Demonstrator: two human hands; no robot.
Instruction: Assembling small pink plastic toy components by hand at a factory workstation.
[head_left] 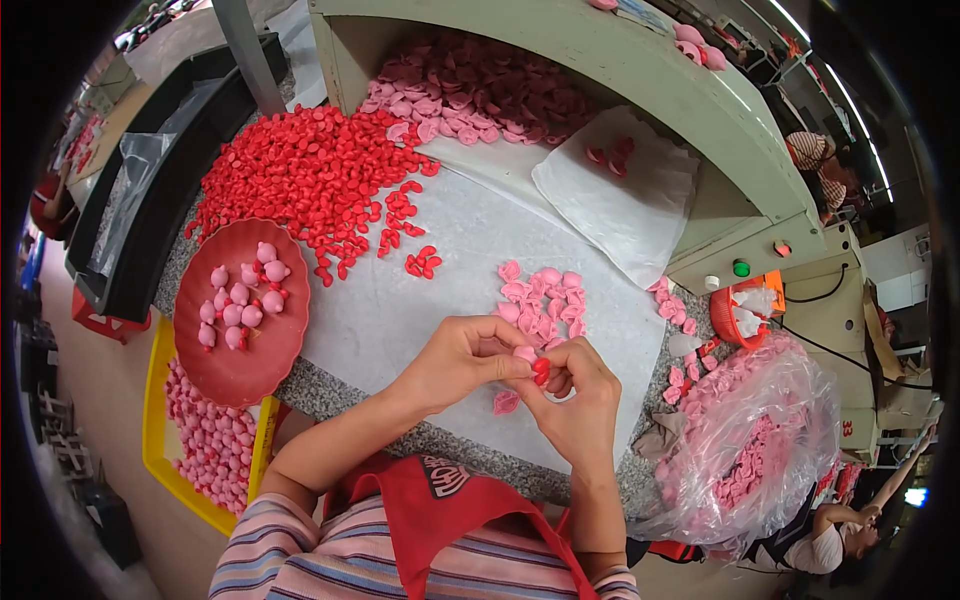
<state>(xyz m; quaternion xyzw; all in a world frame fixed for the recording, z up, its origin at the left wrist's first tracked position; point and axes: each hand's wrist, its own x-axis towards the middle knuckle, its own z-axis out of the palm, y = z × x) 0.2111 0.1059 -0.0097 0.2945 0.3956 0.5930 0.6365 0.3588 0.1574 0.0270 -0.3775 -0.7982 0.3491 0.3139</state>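
Observation:
Close together over the white sheet, both my hands work at one small pink-and-red toy. My left hand [462, 358] pinches a small pink piece [524, 353] between thumb and fingertips. Pressed against it is a small red piece [541, 371], which the fingers of my right hand [580, 400] grip. Fingers partly hide how the two fit together. Just beyond my hands lies a cluster of loose pink pieces [545, 300], hollow and shell-like. One more pink shell [506, 402] rests below my fingers.
A large heap of red pieces [310, 180] spreads at the far left. A red scalloped plate [195, 335] holds several pink-and-red figures, above a yellow crate [158, 400] of more. Pink shells [480, 90] fill the pale green machine [600, 35]. A plastic bag [800, 420] of pink pieces stands right.

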